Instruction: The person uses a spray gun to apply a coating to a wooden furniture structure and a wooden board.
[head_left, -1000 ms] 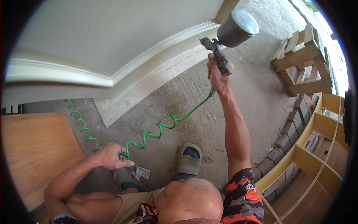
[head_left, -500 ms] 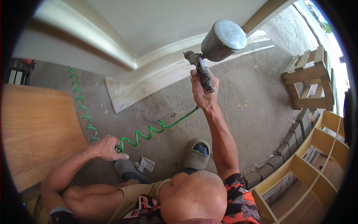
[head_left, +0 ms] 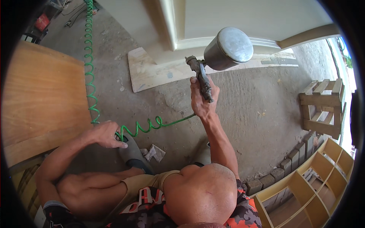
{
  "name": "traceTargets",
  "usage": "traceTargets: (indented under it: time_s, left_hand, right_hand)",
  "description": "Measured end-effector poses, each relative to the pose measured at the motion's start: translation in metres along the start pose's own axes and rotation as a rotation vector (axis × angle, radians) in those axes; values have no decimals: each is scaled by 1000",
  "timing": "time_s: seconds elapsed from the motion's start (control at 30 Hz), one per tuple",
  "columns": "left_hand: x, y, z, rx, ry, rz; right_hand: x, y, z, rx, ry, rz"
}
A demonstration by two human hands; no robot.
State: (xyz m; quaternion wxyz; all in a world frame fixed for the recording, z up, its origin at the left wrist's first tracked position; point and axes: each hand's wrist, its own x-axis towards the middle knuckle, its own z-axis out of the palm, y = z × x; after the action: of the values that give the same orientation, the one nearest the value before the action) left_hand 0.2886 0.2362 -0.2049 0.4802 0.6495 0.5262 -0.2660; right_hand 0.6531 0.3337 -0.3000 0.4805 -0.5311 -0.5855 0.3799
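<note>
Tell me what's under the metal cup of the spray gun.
Directly below the metal cup in this view lie the white door panel, its moulded edge and a pale plywood strip on the concrete floor. The cup hides part of the moulding; the right hand grips the gun's handle.

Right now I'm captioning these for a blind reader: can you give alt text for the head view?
The right hand holds up a spray gun with a metal cup, near a white panel. The left hand grips the green coiled hose above a concrete floor.
</note>
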Motion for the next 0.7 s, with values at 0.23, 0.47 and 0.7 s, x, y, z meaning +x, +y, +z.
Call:
traceTargets:
  time_s: [0.23,0.47,0.7]
  left_hand:
    - [-7,-28,10,17,33,6]
    - [-10,-50,15,-2,41,-19]
    - [-9,-47,11,-45,71,4]
  right_hand:
    - [-19,-30,45,-11,1,-97]
    - [-33,-46,80,41,-118,-79]
    - [-34,-38,73,36,-126,-126]
